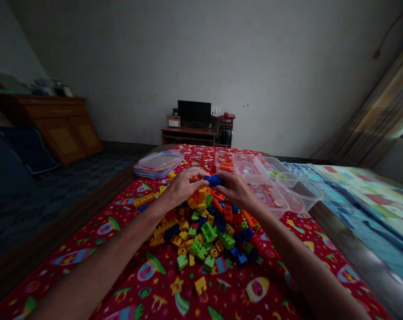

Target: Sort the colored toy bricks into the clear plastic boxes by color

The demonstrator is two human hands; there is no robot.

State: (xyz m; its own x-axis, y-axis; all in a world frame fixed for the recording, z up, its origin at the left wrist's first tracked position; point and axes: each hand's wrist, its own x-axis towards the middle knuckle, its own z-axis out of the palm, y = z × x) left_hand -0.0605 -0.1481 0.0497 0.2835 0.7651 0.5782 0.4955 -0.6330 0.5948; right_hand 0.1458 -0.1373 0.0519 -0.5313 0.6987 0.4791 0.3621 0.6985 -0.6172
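A heap of small plastic building blocks in yellow, green, blue, orange and red lies on a red patterned cloth. My left hand and my right hand meet above the far side of the heap. Both have their fingers pinched on a blue block piece held between them. An orange block shows just under my left fingers.
Several clear plastic containers stand to the right of the heap, one holding orange blocks. A stack of flat lids lies at the far left. A low stand with a dark monitor is against the wall; a wooden cabinet is at left.
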